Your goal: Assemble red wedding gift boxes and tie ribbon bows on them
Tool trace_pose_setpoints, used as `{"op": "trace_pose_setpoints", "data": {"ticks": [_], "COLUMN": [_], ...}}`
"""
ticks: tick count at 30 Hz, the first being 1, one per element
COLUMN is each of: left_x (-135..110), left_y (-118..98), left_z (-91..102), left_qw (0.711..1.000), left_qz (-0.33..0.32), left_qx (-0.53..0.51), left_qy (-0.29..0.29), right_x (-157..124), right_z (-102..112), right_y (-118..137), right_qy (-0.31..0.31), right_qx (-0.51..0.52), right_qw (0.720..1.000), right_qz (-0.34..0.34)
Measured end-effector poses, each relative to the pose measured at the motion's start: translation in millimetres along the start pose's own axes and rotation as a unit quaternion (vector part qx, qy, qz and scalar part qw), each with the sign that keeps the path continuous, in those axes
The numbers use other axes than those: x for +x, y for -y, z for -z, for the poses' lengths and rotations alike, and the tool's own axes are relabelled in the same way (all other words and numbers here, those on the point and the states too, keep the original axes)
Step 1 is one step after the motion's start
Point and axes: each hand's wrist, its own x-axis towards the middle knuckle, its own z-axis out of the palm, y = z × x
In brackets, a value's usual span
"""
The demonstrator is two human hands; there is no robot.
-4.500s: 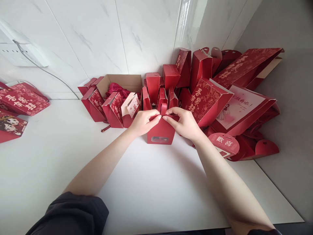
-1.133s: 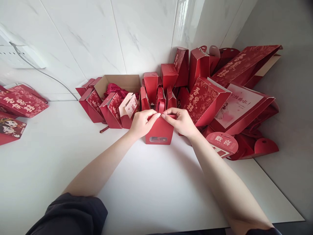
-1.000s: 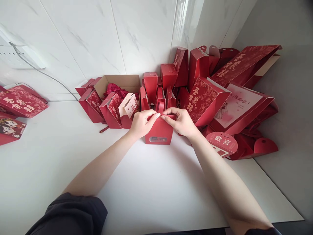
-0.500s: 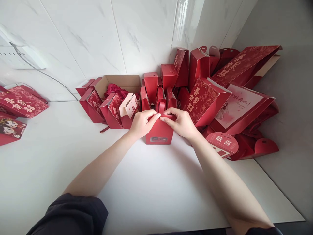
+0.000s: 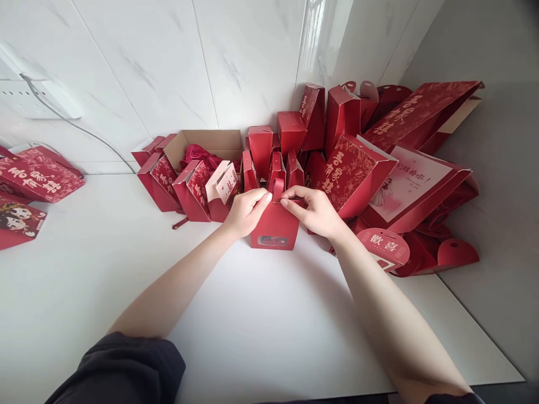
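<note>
A red gift box with a small clear window low on its front stands upright on the white table. A red strap handle loops up from the middle of its top. My left hand is closed on the box's top left edge, thumb along the rim beside the strap. On the other side, my right hand pinches the top edge to the right of the strap. The fingers behind the box are partly hidden.
Several red boxes crowd behind and to the right, including a large box with gold characters. An open carton holds dark red ribbon. More boxes lie far left, near a wall socket with a grey cable.
My thumbs have drawn slightly apart from the middle of the box top, so the base of the strap shows more. The box stays in place.
</note>
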Motion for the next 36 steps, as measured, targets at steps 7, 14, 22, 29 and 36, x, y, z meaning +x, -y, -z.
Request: {"op": "trace_pose_setpoints", "data": {"ticks": [7,14,22,29,36], "left_x": [1.3,1.7,4.2,3.4,3.2], "left_y": [-2.0,-1.2,-9.0,-8.7,-6.7], "left_z": [2.1,4.3,12.2,10.3,6.6], "left_qw": [0.999,0.996,0.995,0.997,0.998], "left_qz": [-0.013,-0.027,0.024,-0.004,0.002], "left_qx": [0.03,0.075,0.055,0.071,0.043], "left_qy": [0.027,0.045,0.075,0.043,0.04], "right_x": [1.4,2.6,-1.5,-0.4,-0.2], "right_z": [-7.8,-5.0,6.7,9.0,9.5], "right_y": [-4.0,-3.6,4.0,0.1,-2.1], "right_qy": [-0.04,-0.036,-0.008,0.0,0.004], "right_qx": [-0.079,-0.142,-0.079,-0.166,-0.181], "right_qw": [0.995,0.985,0.995,0.979,0.974], "right_qz": [0.041,0.091,0.054,0.119,0.135]}}
